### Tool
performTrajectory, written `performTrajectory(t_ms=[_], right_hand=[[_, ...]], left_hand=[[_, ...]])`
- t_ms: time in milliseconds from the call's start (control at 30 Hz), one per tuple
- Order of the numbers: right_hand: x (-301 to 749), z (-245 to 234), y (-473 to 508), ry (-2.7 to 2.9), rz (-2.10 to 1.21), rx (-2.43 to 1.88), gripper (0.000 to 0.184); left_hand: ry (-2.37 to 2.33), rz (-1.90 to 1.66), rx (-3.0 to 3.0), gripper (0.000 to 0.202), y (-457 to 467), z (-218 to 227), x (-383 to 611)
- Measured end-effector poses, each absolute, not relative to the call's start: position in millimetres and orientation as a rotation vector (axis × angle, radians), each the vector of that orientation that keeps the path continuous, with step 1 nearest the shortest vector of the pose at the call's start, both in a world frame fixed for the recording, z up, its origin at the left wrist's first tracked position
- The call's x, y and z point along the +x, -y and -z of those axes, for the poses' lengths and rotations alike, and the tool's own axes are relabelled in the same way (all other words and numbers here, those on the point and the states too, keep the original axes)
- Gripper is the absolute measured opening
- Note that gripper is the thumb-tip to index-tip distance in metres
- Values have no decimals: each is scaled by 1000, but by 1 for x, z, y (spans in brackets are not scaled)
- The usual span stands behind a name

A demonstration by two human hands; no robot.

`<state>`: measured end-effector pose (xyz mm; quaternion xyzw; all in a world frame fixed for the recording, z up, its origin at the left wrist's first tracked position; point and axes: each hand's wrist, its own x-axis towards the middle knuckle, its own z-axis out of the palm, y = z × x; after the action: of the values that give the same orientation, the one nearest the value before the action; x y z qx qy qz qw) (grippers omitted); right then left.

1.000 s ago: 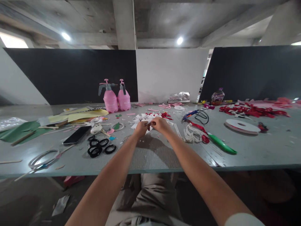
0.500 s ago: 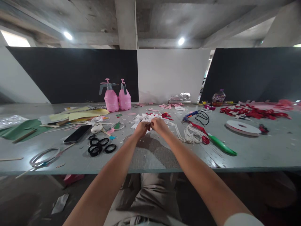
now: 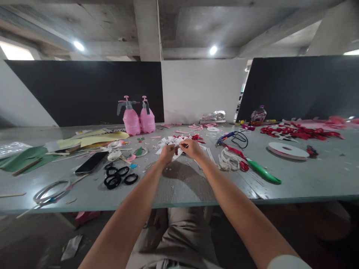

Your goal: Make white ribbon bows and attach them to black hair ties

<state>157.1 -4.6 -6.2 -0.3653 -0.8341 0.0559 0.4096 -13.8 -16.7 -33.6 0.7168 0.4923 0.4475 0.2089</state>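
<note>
Both hands meet at the middle of the table, just in front of a heap of white ribbon pieces (image 3: pixel 165 142). My left hand (image 3: pixel 167 154) is closed, its fingertips pinched together. Close beside it on the right, my right hand (image 3: pixel 192 148) also has thumb and finger pinched. Whatever they hold is small and mostly hidden by the fingers; some white shows between the hands. Short red ribbon pieces (image 3: pixel 198 138) lie just behind. To the right rest a blue glue gun (image 3: pixel 225 138) with a black cord and a tangle of white ribbon (image 3: pixel 228 160).
Two pink spray bottles (image 3: pixel 131 121) stand at the back. Left lie a black phone (image 3: pixel 92 162), several black rings (image 3: pixel 131 179) and yellow paper (image 3: pixel 105 138). Right are a green-handled tool (image 3: pixel 263 172), a white ribbon roll (image 3: pixel 297 154) and a red ribbon pile (image 3: pixel 303 132).
My fingertips have drawn slightly apart, and the right hand has turned a little, showing some white between them. The whole view has shifted slightly.
</note>
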Motion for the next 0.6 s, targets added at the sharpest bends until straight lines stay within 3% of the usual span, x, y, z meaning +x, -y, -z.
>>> performTrajectory(t_ms=[600], right_hand=[[140,3,12,2207,84,-1244,14]], left_hand=[[-1342,-1183,2064,40,28,26,-10]])
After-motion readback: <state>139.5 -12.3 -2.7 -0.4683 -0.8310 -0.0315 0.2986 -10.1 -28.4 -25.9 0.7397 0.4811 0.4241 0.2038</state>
